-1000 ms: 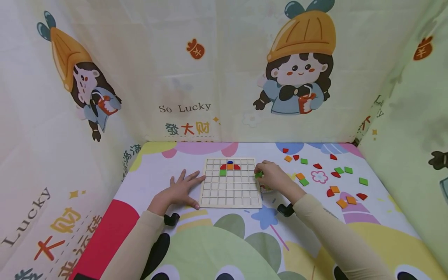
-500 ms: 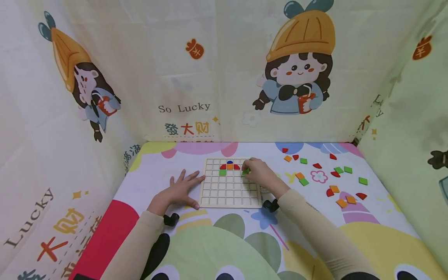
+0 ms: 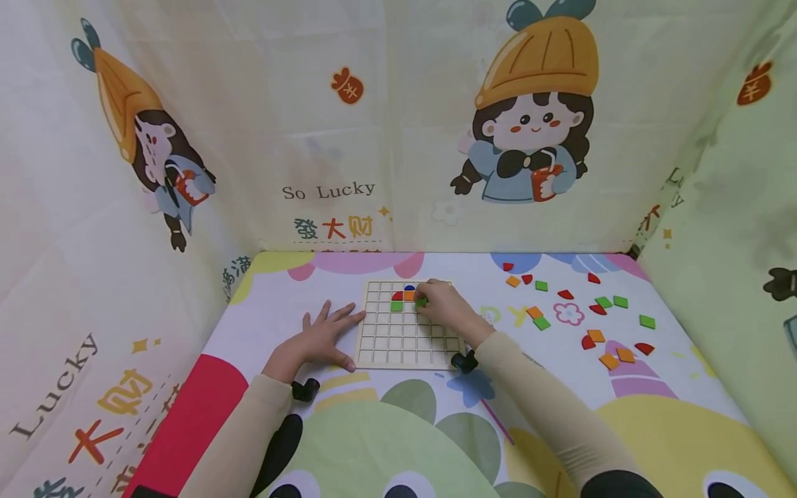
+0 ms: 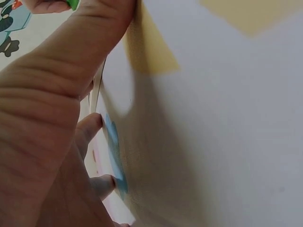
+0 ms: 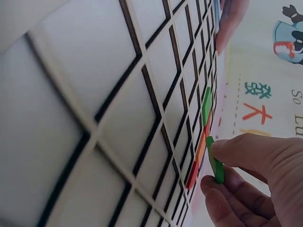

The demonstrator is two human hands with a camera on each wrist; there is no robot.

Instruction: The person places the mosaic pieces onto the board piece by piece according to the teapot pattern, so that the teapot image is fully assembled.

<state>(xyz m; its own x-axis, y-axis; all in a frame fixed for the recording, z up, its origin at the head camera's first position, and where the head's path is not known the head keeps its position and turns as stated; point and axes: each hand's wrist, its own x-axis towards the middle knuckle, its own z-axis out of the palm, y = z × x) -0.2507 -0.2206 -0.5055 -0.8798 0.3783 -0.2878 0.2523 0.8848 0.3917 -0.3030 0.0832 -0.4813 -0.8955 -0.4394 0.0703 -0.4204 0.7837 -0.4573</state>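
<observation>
A pale wooden grid board (image 3: 405, 349) lies on the table before me. My right hand (image 3: 445, 306) pinches a green square tile (image 5: 216, 161) between thumb and fingers over the board's upper part. Set in the grid are a green tile (image 3: 396, 306), a red piece (image 3: 397, 296), an orange tile (image 3: 409, 296) and a blue piece (image 3: 408, 288). Another red piece (image 5: 192, 176) shows in the right wrist view; my right hand hides it in the head view. My left hand (image 3: 320, 339) rests flat with spread fingers, fingertip and thumb at the board's left edge.
Loose red, orange and green pieces lie scattered at the right, among them a green tile (image 3: 647, 322), an orange tile (image 3: 609, 362) and a red piece (image 3: 644, 348). A printed cloth (image 3: 429, 214) hangs behind the table and along both sides.
My right hand has moved left with the green tile, from beside the board's right edge to over the set pieces. My left hand has stayed in place.
</observation>
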